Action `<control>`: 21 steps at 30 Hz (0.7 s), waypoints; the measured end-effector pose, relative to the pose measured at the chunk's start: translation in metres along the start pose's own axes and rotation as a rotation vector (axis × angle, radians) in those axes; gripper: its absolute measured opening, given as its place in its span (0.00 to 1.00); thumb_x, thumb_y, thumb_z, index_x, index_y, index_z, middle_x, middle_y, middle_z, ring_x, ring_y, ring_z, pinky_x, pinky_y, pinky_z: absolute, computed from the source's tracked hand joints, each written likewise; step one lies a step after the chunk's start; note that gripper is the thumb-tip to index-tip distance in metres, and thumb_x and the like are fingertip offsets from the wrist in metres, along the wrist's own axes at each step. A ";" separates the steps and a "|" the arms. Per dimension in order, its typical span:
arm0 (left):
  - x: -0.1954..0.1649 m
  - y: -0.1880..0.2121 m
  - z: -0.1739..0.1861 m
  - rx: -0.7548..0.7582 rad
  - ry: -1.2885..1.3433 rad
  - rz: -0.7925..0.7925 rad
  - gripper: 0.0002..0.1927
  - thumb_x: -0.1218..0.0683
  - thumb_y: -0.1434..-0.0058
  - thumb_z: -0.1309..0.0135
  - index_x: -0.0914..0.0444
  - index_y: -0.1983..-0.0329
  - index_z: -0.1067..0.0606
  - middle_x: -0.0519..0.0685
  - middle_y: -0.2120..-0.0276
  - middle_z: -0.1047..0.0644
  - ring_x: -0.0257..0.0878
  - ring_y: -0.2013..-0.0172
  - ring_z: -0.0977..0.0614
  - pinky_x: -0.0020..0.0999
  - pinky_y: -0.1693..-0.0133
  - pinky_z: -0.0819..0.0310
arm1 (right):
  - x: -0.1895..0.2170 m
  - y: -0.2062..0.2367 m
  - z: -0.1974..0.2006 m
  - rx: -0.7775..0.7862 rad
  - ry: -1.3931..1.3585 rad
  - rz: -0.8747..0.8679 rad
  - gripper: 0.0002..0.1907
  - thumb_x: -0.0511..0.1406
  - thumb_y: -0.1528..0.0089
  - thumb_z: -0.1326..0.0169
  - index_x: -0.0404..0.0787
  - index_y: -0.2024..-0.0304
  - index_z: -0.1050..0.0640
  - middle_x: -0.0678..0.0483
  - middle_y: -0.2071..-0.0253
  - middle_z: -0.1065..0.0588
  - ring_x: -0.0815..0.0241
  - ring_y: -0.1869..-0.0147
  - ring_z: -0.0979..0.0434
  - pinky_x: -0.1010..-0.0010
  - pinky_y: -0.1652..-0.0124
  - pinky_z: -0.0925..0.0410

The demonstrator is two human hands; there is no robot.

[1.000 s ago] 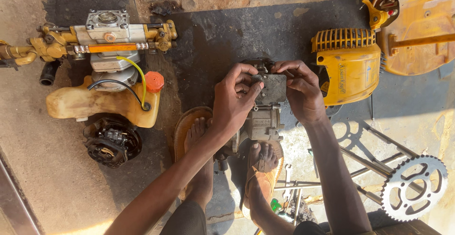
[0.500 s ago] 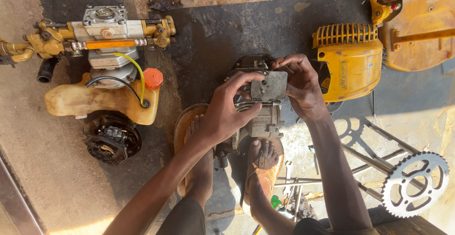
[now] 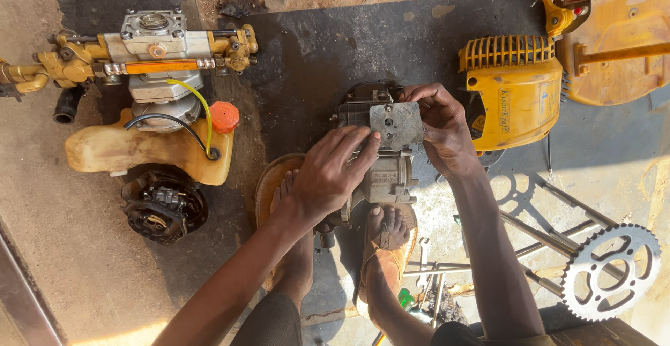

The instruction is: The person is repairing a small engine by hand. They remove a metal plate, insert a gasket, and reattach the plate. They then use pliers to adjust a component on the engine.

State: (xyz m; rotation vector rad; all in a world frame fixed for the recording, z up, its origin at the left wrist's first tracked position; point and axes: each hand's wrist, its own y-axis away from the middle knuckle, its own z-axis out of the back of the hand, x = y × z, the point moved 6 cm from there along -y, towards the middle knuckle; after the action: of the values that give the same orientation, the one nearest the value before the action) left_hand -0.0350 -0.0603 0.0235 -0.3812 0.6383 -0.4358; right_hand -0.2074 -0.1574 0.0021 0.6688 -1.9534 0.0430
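On stained concrete floor (image 3: pixel 335 46), both hands' fingers grip the small grey engine (image 3: pixel 380 147): left hand (image 3: pixel 328 175), right hand (image 3: pixel 440 126)

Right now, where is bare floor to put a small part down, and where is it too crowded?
Bare dark floor lies between the dismantled engine with the fuel tank and the yellow cover. Bare concrete lies below the tank. It is crowded around the grey engine block under the left hand and right hand, and by the sprocket.
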 end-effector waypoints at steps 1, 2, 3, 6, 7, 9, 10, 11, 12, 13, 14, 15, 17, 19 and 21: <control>-0.001 0.000 0.002 -0.002 -0.008 -0.009 0.17 0.62 0.36 0.38 0.67 0.44 0.22 0.60 0.50 0.22 0.52 0.48 0.18 0.42 0.46 0.17 | 0.000 0.000 0.000 -0.002 -0.001 -0.003 0.21 0.31 0.43 0.29 0.41 0.51 0.24 0.55 0.44 0.26 0.63 0.38 0.26 0.67 0.37 0.29; -0.001 -0.001 0.004 -0.018 0.028 0.002 0.16 0.62 0.36 0.38 0.67 0.44 0.22 0.59 0.49 0.22 0.51 0.47 0.18 0.42 0.46 0.17 | 0.000 0.000 0.000 -0.006 -0.004 -0.002 0.21 0.31 0.43 0.29 0.41 0.51 0.24 0.55 0.44 0.26 0.63 0.38 0.26 0.67 0.37 0.29; -0.001 -0.003 0.007 -0.033 0.066 0.015 0.16 0.62 0.35 0.39 0.66 0.45 0.22 0.59 0.49 0.22 0.51 0.47 0.18 0.41 0.46 0.17 | 0.000 0.001 -0.001 -0.011 -0.006 -0.004 0.20 0.31 0.43 0.30 0.41 0.51 0.24 0.55 0.44 0.26 0.63 0.38 0.26 0.67 0.37 0.28; -0.001 -0.013 0.017 -0.061 0.183 0.072 0.15 0.61 0.35 0.39 0.65 0.45 0.22 0.58 0.48 0.22 0.50 0.47 0.18 0.41 0.45 0.16 | 0.001 0.001 -0.001 -0.016 -0.012 -0.005 0.20 0.30 0.43 0.30 0.41 0.52 0.24 0.54 0.44 0.26 0.63 0.39 0.26 0.66 0.38 0.28; -0.001 -0.016 0.020 -0.067 0.223 0.092 0.15 0.61 0.34 0.39 0.65 0.45 0.22 0.57 0.48 0.22 0.50 0.47 0.18 0.42 0.45 0.16 | 0.001 0.001 -0.002 -0.010 0.000 -0.002 0.20 0.30 0.44 0.30 0.41 0.52 0.24 0.54 0.44 0.26 0.63 0.38 0.26 0.66 0.37 0.28; -0.004 -0.024 0.030 -0.103 0.261 0.073 0.15 0.61 0.37 0.39 0.63 0.47 0.22 0.58 0.48 0.22 0.51 0.47 0.19 0.46 0.45 0.17 | 0.002 0.001 -0.002 0.000 0.026 0.006 0.22 0.29 0.46 0.30 0.42 0.52 0.24 0.55 0.44 0.26 0.63 0.38 0.26 0.67 0.36 0.29; -0.004 -0.027 0.036 -0.121 0.278 0.062 0.15 0.61 0.38 0.39 0.62 0.47 0.22 0.58 0.49 0.22 0.51 0.47 0.19 0.47 0.45 0.17 | 0.002 0.001 -0.002 -0.005 0.035 0.002 0.21 0.29 0.46 0.30 0.42 0.52 0.24 0.56 0.44 0.26 0.63 0.38 0.26 0.67 0.36 0.29; -0.004 -0.033 0.038 -0.157 0.314 0.121 0.14 0.61 0.35 0.40 0.61 0.47 0.23 0.56 0.47 0.21 0.50 0.46 0.18 0.47 0.43 0.17 | 0.001 0.002 -0.002 -0.012 0.042 -0.002 0.21 0.29 0.45 0.31 0.42 0.52 0.24 0.56 0.44 0.26 0.63 0.38 0.26 0.66 0.36 0.29; -0.004 -0.039 0.039 -0.194 0.352 0.178 0.12 0.61 0.32 0.40 0.60 0.47 0.24 0.54 0.46 0.21 0.50 0.45 0.17 0.47 0.42 0.18 | 0.001 0.002 -0.001 -0.020 0.050 -0.004 0.20 0.28 0.45 0.31 0.42 0.52 0.24 0.56 0.44 0.26 0.63 0.38 0.25 0.66 0.35 0.28; -0.002 -0.043 0.042 -0.231 0.390 0.235 0.11 0.61 0.30 0.41 0.60 0.46 0.25 0.52 0.45 0.20 0.49 0.44 0.17 0.47 0.40 0.18 | -0.001 0.002 0.000 -0.029 0.044 -0.011 0.20 0.28 0.44 0.31 0.42 0.52 0.24 0.56 0.44 0.26 0.64 0.38 0.25 0.66 0.36 0.28; 0.005 -0.046 0.039 -0.210 0.581 0.378 0.10 0.60 0.29 0.42 0.62 0.47 0.24 0.53 0.49 0.19 0.47 0.47 0.15 0.45 0.43 0.16 | -0.002 0.002 0.000 -0.038 0.037 -0.020 0.19 0.28 0.43 0.32 0.42 0.52 0.24 0.57 0.44 0.26 0.64 0.39 0.25 0.66 0.37 0.28; 0.013 -0.046 0.036 -0.183 0.773 0.519 0.09 0.58 0.28 0.42 0.63 0.47 0.24 0.53 0.52 0.17 0.45 0.51 0.13 0.42 0.47 0.13 | -0.003 0.002 0.001 -0.046 0.031 -0.028 0.18 0.28 0.43 0.32 0.42 0.53 0.24 0.57 0.44 0.26 0.64 0.39 0.25 0.65 0.38 0.28; 0.025 -0.047 0.029 -0.126 1.020 0.731 0.11 0.57 0.29 0.42 0.67 0.47 0.23 0.55 0.56 0.17 0.42 0.57 0.12 0.38 0.55 0.11 | -0.007 0.003 0.003 -0.071 0.002 -0.058 0.18 0.29 0.42 0.33 0.42 0.50 0.23 0.56 0.45 0.25 0.63 0.41 0.24 0.65 0.39 0.28; 0.035 -0.048 0.023 -0.072 1.130 0.869 0.15 0.57 0.33 0.43 0.71 0.48 0.23 0.58 0.59 0.18 0.39 0.62 0.15 0.35 0.65 0.12 | -0.008 0.003 0.004 -0.068 -0.014 -0.055 0.18 0.30 0.41 0.33 0.42 0.50 0.23 0.55 0.45 0.25 0.63 0.41 0.24 0.65 0.39 0.28; 0.037 -0.050 0.023 -0.061 1.110 0.888 0.17 0.56 0.34 0.43 0.72 0.46 0.24 0.57 0.59 0.18 0.36 0.63 0.15 0.30 0.68 0.12 | -0.006 0.002 0.002 -0.037 -0.016 -0.024 0.17 0.31 0.40 0.33 0.43 0.50 0.23 0.56 0.43 0.25 0.64 0.40 0.24 0.66 0.39 0.28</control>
State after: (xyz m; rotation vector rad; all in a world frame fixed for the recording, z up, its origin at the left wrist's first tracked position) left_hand -0.0070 -0.1159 0.0459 0.1576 1.7959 0.2883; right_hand -0.2083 -0.1538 -0.0039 0.6695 -1.9566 -0.0134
